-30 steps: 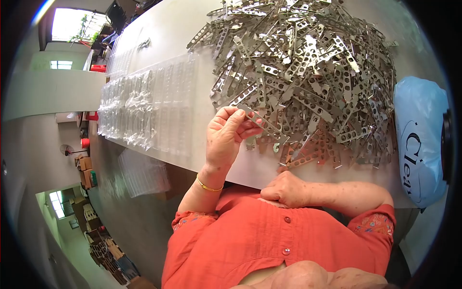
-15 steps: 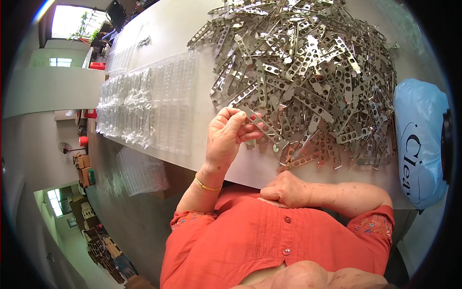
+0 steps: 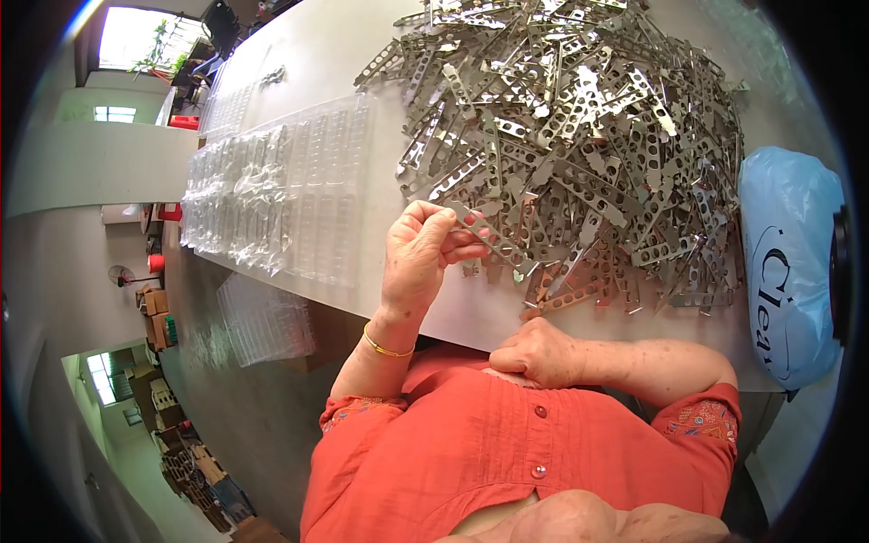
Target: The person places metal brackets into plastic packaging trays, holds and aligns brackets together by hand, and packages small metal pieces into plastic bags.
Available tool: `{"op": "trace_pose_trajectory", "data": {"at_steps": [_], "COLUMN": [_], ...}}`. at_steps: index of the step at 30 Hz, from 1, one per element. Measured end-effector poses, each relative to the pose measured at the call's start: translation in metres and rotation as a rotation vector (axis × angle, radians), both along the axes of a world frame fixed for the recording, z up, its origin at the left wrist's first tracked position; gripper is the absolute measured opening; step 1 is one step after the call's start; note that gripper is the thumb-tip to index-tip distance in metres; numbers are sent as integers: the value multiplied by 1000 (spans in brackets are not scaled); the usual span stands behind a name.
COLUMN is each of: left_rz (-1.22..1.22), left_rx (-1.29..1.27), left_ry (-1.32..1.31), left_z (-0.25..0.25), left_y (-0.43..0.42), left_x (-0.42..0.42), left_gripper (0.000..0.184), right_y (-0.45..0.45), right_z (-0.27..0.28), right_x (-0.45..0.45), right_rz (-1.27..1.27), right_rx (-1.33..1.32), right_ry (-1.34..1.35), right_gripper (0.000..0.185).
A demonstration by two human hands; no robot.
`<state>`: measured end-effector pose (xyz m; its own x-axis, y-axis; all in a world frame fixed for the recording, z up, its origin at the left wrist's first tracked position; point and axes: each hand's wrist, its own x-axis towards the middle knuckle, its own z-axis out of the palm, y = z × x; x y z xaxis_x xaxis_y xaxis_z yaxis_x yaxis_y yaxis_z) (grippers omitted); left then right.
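Between the thumb and fingers of my left hand (image 3: 418, 249) is a flat perforated metal strip (image 3: 491, 239), tilted down to the right. Its lower end is in front of the near edge of a large heap of similar metal strips (image 3: 579, 136). My right hand (image 3: 539, 353) is curled into a fist at the table's front edge, close to my red shirt. Whatever its fingers may hold is hidden.
Clear plastic trays (image 3: 330, 181) lie on the table (image 3: 389, 290) at the left, some filled with plastic-wrapped rows (image 3: 240, 199). A blue plastic bag (image 3: 790, 271) stands at the right edge. Below the table's left side is another clear tray (image 3: 264, 321).
My left hand has shifted very slightly left with the metal strip. The right fist stays in nearly the same place.
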<state>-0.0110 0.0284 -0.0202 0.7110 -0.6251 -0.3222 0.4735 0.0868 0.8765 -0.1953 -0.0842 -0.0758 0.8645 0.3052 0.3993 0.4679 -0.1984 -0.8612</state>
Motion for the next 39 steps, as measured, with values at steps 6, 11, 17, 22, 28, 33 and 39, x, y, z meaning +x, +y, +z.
{"op": "trace_pose_trajectory", "data": {"at_steps": [6,11,17,22,28,33,39], "left_rz": [7,23,8,12,-30,-85,-99], "left_rx": [-9,3,-10,2,37,44,-11], "left_ry": [-10,-13,-16,-4,52,123,179], "left_z": [4,6,7,9,8,8,1], "left_y": [5,9,17,25,37,39,39], "left_x": [-1,0,1,3,4,4,6], "left_gripper": [6,7,8,8,8,8,16], "right_y": [-3,-4,-10,-9,-6,2,5], "right_z": [6,14,28,30,29,16,15], "right_x": [0,1,5,6,8,12,4], "right_rz": [-57,-153,-251,-348,-464,-521,-514], "right_rx": [-40,-119,-103,107,167,150,340], "right_ry": [-83,-207,-266,-126,1,-77,298], "right_gripper": [36,36,39,26,43,26,13]}}
